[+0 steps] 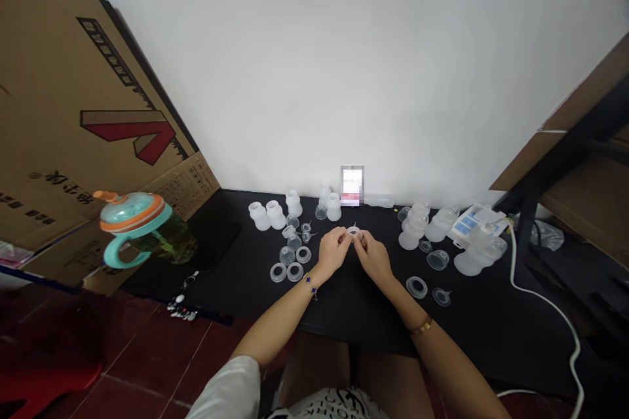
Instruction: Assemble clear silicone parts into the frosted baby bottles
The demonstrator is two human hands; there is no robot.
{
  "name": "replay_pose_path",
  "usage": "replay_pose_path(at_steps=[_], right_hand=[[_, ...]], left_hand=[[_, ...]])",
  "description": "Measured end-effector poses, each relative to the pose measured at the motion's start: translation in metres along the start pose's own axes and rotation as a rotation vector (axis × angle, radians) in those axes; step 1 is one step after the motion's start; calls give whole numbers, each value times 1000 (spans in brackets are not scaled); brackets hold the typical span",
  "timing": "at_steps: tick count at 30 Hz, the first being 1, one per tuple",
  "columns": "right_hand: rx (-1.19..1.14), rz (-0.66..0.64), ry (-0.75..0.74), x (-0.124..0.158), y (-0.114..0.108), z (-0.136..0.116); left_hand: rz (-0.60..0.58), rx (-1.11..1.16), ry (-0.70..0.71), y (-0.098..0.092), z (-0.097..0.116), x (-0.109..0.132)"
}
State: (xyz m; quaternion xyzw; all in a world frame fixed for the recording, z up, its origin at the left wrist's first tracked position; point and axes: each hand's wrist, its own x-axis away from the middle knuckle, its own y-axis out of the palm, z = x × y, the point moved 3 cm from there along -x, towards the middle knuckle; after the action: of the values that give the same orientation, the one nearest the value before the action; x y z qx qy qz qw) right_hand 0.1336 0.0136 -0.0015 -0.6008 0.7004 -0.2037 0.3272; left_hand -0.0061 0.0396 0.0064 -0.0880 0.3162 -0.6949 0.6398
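Observation:
Both hands meet over the middle of the black table [236, 298]. My left hand [334, 250] and my right hand [374, 258] pinch a small white ring [354, 232] from its two sides, and a thin clear tip sticks up from it. Left of my left hand lie white rings [303, 255], clear domed caps [294, 241] and small clear pieces with stems [306, 228]. Behind them stand frosted white bottles [276, 215]. Right of my right hand are another ring [417, 287], a stemmed disc [441, 296] and a clear cap [438, 260].
A teal-lidded jug [147, 229] stands at the left by a large cardboard box [59, 131]. Several bottles [413, 230], a blue-and-white box [474, 226] and a white cable [545, 304] are at the right. A blurred bright panel [352, 185] is near the wall.

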Motion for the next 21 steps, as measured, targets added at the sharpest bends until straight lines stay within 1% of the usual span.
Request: replay_pose_path(at_steps=[7,12,21], right_hand=[[-64,-21,42,0,-4,-2],[-88,-13,52,-2,-4,0],[-20,-8,21,-4,-8,2]], left_hand=[[8,-14,0,3,0,1],[21,-61,-37,2,0,0],[45,-75,-29,0,3,0]])
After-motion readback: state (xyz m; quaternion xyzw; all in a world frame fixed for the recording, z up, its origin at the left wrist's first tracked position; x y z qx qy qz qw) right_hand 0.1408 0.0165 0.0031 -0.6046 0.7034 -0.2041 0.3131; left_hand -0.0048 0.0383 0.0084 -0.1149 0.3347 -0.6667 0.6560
